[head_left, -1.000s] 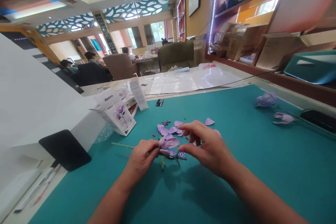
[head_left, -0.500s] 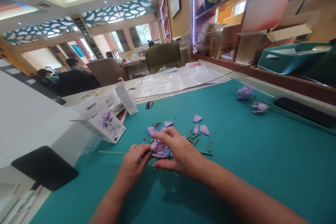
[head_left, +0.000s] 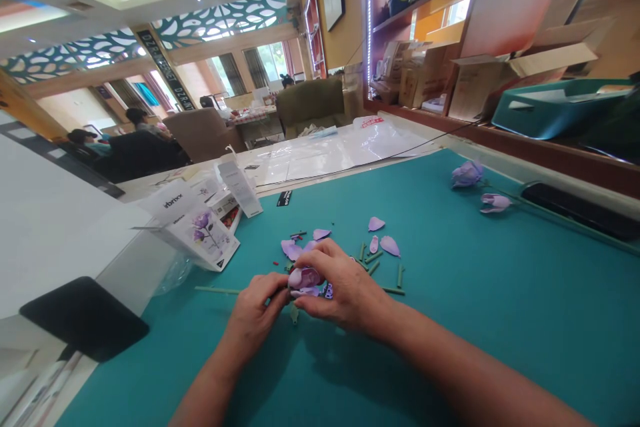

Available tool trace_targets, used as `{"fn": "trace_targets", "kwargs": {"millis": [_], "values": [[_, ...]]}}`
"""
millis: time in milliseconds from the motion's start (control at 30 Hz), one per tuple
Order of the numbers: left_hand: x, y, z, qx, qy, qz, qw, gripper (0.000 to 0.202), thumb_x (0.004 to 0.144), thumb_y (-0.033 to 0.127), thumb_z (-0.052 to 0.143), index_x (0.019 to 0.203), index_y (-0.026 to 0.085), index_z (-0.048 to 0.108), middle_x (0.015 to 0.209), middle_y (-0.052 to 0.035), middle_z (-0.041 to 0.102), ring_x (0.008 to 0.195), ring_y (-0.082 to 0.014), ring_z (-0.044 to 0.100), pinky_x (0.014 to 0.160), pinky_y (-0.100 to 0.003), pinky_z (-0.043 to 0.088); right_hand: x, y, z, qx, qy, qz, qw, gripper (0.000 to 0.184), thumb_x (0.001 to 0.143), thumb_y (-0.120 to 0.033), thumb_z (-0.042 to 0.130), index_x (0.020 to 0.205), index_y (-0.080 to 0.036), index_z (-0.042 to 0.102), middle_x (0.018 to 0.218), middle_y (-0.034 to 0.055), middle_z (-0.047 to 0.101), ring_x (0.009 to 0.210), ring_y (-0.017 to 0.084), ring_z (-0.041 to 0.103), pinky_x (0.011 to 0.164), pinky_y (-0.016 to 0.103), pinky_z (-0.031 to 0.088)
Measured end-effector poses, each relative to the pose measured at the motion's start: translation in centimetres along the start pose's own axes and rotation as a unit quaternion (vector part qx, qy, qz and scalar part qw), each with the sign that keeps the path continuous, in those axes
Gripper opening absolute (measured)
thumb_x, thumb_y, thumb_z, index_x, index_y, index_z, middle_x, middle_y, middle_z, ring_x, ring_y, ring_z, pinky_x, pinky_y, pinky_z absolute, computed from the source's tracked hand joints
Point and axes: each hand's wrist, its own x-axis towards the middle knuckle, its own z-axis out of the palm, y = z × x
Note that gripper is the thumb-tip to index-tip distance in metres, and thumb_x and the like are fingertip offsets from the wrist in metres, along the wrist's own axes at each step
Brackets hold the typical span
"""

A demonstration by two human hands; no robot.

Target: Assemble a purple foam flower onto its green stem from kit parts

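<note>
A partly built purple toy flower (head_left: 304, 279) is held between my two hands over the teal mat. My left hand (head_left: 257, 303) pinches it from the left, thumb and forefinger at its base. Curved round its right side, my right hand (head_left: 340, 283) has fingers on top and thumb below, gripping the petals. My fingers hide part of the flower. Loose purple petals (head_left: 390, 245) and short green stem pieces (head_left: 373, 257) lie just beyond and to the right. A longer green stem (head_left: 217, 290) rests by my left hand.
A box with a flower picture (head_left: 210, 240) stands at the left, near a black tablet-like panel (head_left: 85, 318). Two finished-looking purple flowers (head_left: 467, 174) and a black phone-like object (head_left: 583, 211) lie at the right. Clear plastic sheeting (head_left: 325, 153) covers the far edge.
My right fingers have closed in a little on the flower, which has turned so that the inside of a petal shows. My left hand has barely moved.
</note>
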Motion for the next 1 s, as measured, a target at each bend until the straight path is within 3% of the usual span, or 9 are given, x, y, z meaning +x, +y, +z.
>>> {"fn": "trace_targets", "kwargs": {"millis": [333,467,600,733,867,1000], "values": [[0.1,0.3,-0.2,-0.016,-0.005,-0.014,1.000,0.023,0.086,0.036,0.048,0.088,0.023,0.068,0.080,-0.0025,0.071,0.074,-0.0181,0.062,0.067,-0.026,0.046,0.1,0.2,0.3,0.004,0.028,0.001,1.000,0.027,0.071,-0.014,0.071,0.095,-0.019,0.058,0.093,0.0020,0.049,0.077,0.013,0.052,0.069,0.026,0.045],[0.2,0.4,-0.2,-0.037,-0.004,-0.033,0.999,0.022,0.085,0.036,0.050,0.086,0.023,0.068,0.078,-0.0026,0.070,0.074,-0.0183,0.061,0.067,-0.026,0.046,0.0,0.2,0.0,0.019,0.030,-0.003,0.999,0.030,0.073,-0.020,0.071,0.100,-0.020,0.058,0.096,0.0029,0.050,0.078,0.013,0.053,0.071,0.027,0.047],[0.5,1.0,-1.0,-0.110,-0.001,-0.076,0.991,0.024,0.087,0.036,0.049,0.086,0.020,0.067,0.073,-0.0021,0.066,0.069,-0.0168,0.060,0.065,-0.026,0.046,0.2,0.7,-1.2,0.058,0.107,0.014,0.993,0.033,0.081,-0.033,0.064,0.110,-0.021,0.056,0.097,0.0047,0.052,0.077,0.014,0.053,0.071,0.029,0.047],[1.2,2.2,-2.6,-0.212,0.022,-0.114,0.970,0.026,0.087,0.038,0.051,0.089,0.018,0.067,0.077,-0.0024,0.066,0.070,-0.0162,0.060,0.068,-0.027,0.048,0.8,2.5,-1.8,0.138,0.186,0.097,0.968,0.029,0.087,-0.041,0.051,0.105,-0.019,0.057,0.092,0.0042,0.056,0.071,0.014,0.053,0.064,0.028,0.045],[2.4,3.5,-3.8,-0.308,0.049,-0.151,0.938,0.028,0.082,0.040,0.059,0.093,0.016,0.067,0.084,-0.0046,0.066,0.071,-0.0171,0.060,0.071,-0.031,0.049,1.4,3.6,-0.9,0.254,0.134,0.159,0.944,0.026,0.080,-0.041,0.056,0.093,-0.018,0.060,0.075,-0.0005,0.057,0.061,0.012,0.052,0.058,0.027,0.043],[3.5,4.0,-3.4,-0.384,0.049,-0.184,0.904,0.029,0.078,0.041,0.064,0.092,0.015,0.068,0.082,-0.0037,0.065,0.071,-0.0156,0.057,0.069,-0.029,0.047,1.3,3.1,0.2,0.349,0.043,0.163,0.922,0.027,0.070,-0.036,0.069,0.090,-0.017,0.064,0.068,-0.0031,0.056,0.057,0.010,0.052,0.058,0.027,0.044]]}}
